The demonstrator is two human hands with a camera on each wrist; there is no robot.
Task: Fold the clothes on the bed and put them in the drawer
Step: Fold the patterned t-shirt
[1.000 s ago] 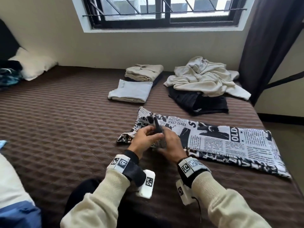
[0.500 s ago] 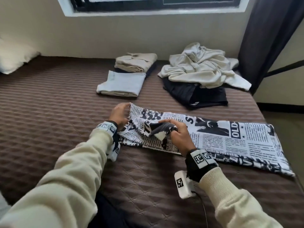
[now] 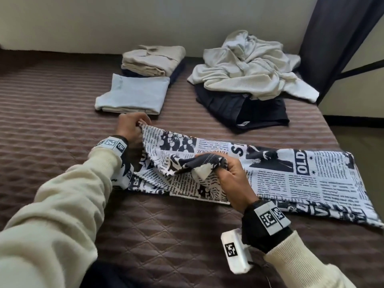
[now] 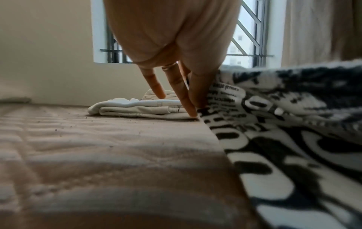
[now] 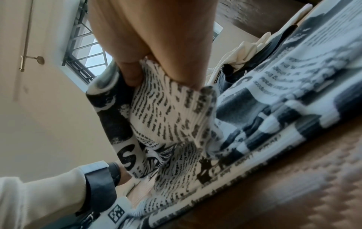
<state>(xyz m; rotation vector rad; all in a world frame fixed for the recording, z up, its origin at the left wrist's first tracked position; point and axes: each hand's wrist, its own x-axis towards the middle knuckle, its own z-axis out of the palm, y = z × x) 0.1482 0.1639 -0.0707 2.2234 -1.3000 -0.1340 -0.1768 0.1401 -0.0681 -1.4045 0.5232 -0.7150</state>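
Two hands are working a newsprint-patterned garment (image 3: 291, 175) lying across the bed (image 3: 52, 121): the left hand (image 3: 129, 126) is pinching its far corner, the right hand (image 3: 230, 173) is gripping a bunched near corner, apparently lifting that end over for a fold.

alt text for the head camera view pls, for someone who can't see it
Two hands in cream sleeves hold one end of a black-and-white newspaper-print garment lying on a brown quilted bed: the left hand pinches its far corner, the right hand grips a bunched near edge. Behind lie two folded pale stacks and a crumpled cream and black heap.
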